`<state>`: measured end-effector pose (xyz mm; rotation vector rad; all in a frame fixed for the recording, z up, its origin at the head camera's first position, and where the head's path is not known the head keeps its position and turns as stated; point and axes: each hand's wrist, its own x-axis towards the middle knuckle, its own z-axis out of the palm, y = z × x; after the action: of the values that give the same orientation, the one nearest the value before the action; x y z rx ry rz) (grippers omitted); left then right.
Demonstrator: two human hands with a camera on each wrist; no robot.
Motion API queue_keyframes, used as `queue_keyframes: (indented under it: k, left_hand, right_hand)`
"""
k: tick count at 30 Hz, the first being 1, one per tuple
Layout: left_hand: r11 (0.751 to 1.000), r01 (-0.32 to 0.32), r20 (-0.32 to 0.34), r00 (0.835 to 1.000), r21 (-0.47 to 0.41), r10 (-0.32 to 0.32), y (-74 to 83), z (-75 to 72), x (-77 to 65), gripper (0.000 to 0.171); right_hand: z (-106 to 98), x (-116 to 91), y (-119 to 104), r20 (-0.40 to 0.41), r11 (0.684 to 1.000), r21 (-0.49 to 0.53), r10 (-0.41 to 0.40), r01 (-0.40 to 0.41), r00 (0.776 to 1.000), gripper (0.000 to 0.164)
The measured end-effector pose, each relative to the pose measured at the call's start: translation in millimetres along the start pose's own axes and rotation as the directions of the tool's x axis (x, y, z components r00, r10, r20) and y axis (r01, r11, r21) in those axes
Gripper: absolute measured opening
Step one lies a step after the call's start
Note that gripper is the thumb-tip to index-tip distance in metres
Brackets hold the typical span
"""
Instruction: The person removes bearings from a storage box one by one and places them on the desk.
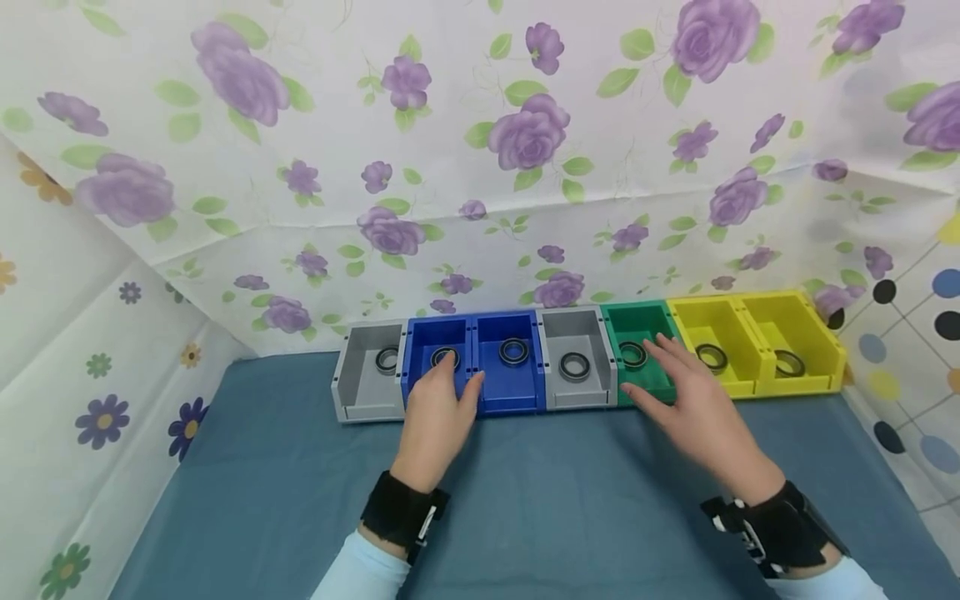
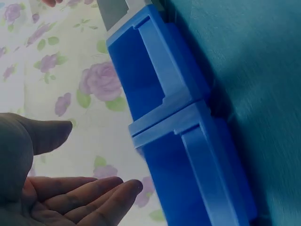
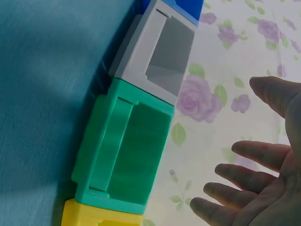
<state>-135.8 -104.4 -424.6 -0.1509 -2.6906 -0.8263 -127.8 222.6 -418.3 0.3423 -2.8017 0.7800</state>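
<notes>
My left hand [image 1: 435, 412] hovers over the front of the left blue bin [image 1: 422, 333], thumb apart from the straight fingers and nothing held. Partly behind its fingertips in the head view lies a bearing [image 1: 446, 358]. My right hand [image 1: 697, 408] is at the green bin [image 1: 637, 315], fingers spread and empty; a bearing [image 1: 632, 355] shows between thumb and fingers. Other ring bearings lie in the right blue bin [image 1: 525, 396], the grey bins and the yellow bins. In the wrist views both palms face the bins with fingers extended.
The bins form one joined row along the back of the blue cloth [image 1: 555, 508]. A grey bin [image 1: 371, 408] ends it at left, another grey bin [image 1: 573, 325] sits mid-row, and yellow bins [image 1: 802, 312] end it at right. A flowered sheet [image 1: 450, 150] hangs behind.
</notes>
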Motion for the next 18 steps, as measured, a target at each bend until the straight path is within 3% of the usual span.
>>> queue_keyframes:
  k: [6, 18]
  left_hand:
    - [1.000, 0.029, 0.008, 1.000, -0.008, -0.029, -2.0, 14.7, 12.6, 0.051]
    - [0.995, 0.100, 0.045, 0.994, -0.008, -0.100, -7.1, 37.3, 21.0, 0.047]
  right_hand:
    - [-1.8, 1.6, 4.2, -0.018, 1.000, 0.026, 0.005, -0.005, 1.000, 0.067]
    - [-3.2, 6.9, 15.6, -0.013, 1.000, -0.010, 0.020, -0.020, 1.000, 0.069]
